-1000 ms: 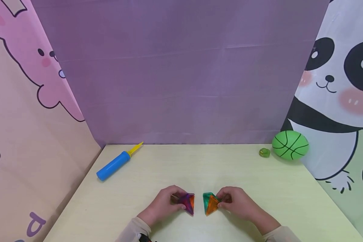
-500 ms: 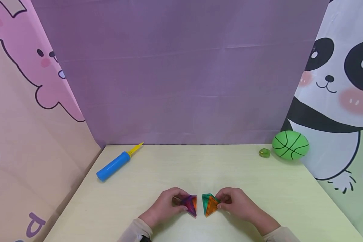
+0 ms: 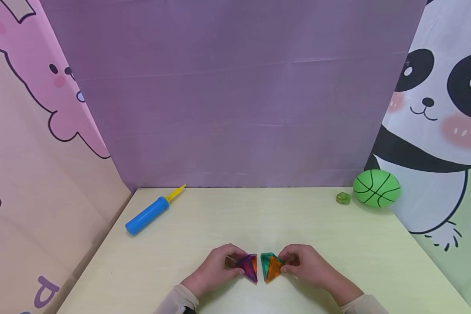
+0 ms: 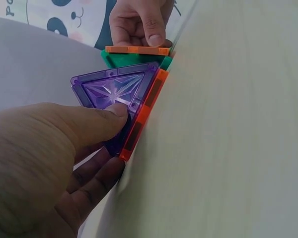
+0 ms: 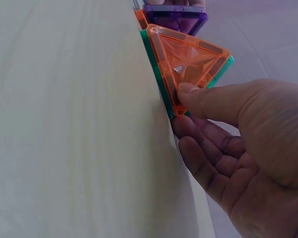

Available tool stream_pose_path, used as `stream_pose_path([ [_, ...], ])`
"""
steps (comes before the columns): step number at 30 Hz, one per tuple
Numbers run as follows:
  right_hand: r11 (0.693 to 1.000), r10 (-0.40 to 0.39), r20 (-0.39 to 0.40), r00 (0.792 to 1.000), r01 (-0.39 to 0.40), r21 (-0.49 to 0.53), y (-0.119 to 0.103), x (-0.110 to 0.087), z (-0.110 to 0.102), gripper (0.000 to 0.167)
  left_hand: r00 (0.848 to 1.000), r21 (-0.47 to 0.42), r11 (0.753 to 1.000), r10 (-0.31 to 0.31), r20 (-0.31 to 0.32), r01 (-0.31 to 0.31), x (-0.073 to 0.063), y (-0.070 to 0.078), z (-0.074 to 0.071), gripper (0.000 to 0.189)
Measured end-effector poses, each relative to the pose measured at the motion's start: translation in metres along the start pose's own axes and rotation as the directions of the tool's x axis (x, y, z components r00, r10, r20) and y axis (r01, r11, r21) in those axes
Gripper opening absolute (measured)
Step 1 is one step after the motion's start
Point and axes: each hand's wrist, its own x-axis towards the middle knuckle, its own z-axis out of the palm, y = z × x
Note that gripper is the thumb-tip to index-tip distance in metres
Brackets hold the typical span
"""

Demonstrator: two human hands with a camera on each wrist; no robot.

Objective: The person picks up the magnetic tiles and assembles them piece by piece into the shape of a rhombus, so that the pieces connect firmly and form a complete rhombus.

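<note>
Near the front of the table, my left hand (image 3: 219, 267) pinches a pair of joined triangular magnetic tiles, one purple (image 4: 111, 88) and one orange (image 4: 144, 115). In the left wrist view the thumb presses on the purple face. Opposite it, my right hand (image 3: 307, 265) pinches another joined pair, an orange triangular magnetic tile (image 5: 192, 57) with a green triangular magnetic tile (image 5: 159, 74) behind it. The right thumb lies on the orange face. Both pairs stand tilted with points toward me, a narrow gap between them in the head view. The far fingers are partly hidden by the tiles.
On the pale table (image 3: 220, 213), a blue hand pump (image 3: 148, 215) with a yellow nozzle lies at the back left. A green ball (image 3: 377, 188) with black lines sits at the back right, beside a small green object (image 3: 343, 198). A purple backdrop (image 3: 235, 96) rises behind.
My left hand has moved right with the purple and orange tiles, and my right hand slightly left with its pair. The gap between the two pairs has narrowed.
</note>
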Motion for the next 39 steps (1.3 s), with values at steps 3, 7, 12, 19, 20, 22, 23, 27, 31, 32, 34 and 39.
stream_pose_path([
  [3,1.0,0.001,0.002,1.0,-0.001,-0.01,0.001,0.0008,0.0005,0.017,1.0,-0.01,1.0,-0.002,0.006,0.002,0.0001,-0.0008,0.0007,0.035],
  [7,1.0,-0.003,0.003,1.0,0.003,-0.006,0.0025,0.0008,0.0013,0.017,1.0,-0.009,1.0,0.01,0.006,-0.01,0.0002,-0.0013,0.0015,0.036],
  [12,1.0,-0.024,0.006,1.0,0.023,0.012,0.0042,-0.0001,0.0028,0.018,1.0,-0.006,1.0,0.022,0.002,-0.022,0.0002,-0.0017,0.0026,0.035],
  [19,1.0,-0.027,0.014,1.0,0.027,0.013,0.0057,0.0007,0.0032,0.018,1.0,-0.006,1.0,0.029,0.004,-0.029,0.0003,-0.0038,0.0034,0.035],
  [20,0.999,-0.029,0.014,0.999,0.029,0.013,0.0055,0.0006,0.0029,0.018,1.0,-0.008,0.999,0.031,0.003,-0.031,0.0004,-0.0039,0.0034,0.035],
  [22,0.999,-0.029,0.016,0.999,0.029,0.015,0.0053,0.0008,0.0025,0.018,0.999,-0.012,0.999,0.033,0.003,-0.033,0.0005,-0.004,0.0033,0.035],
  [23,0.999,-0.029,0.016,0.999,0.029,0.017,0.0052,0.0008,0.0024,0.018,0.999,-0.015,0.999,0.034,0.003,-0.034,0.0006,-0.0041,0.0033,0.035],
  [27,0.999,-0.032,0.019,0.999,0.032,0.017,0.0048,0.0001,0.0024,0.018,0.999,-0.023,0.999,0.035,0.004,-0.035,0.0007,-0.0041,0.0032,0.035],
  [31,1.0,-0.027,0.021,0.999,0.027,0.016,0.0042,-0.0003,0.0025,0.019,0.999,-0.018,0.999,0.036,0.004,-0.036,0.0007,-0.0043,0.0037,0.034],
  [32,1.0,-0.025,0.02,0.999,0.024,0.017,0.0041,-0.0003,0.0024,0.019,0.999,-0.016,0.999,0.038,0.003,-0.038,0.0008,-0.0043,0.0038,0.034],
  [34,0.999,-0.023,0.018,1.0,0.023,0.022,0.0037,-0.0003,0.0022,0.019,0.999,-0.015,0.999,0.041,0.005,-0.041,0.0007,-0.0042,0.0042,0.034],
  [39,0.999,-0.031,0.015,0.999,0.03,0.032,0.0044,-0.0006,0.0023,0.019,0.999,-0.02,0.999,0.043,0.013,-0.043,0.0002,-0.0026,0.0049,0.033],
])
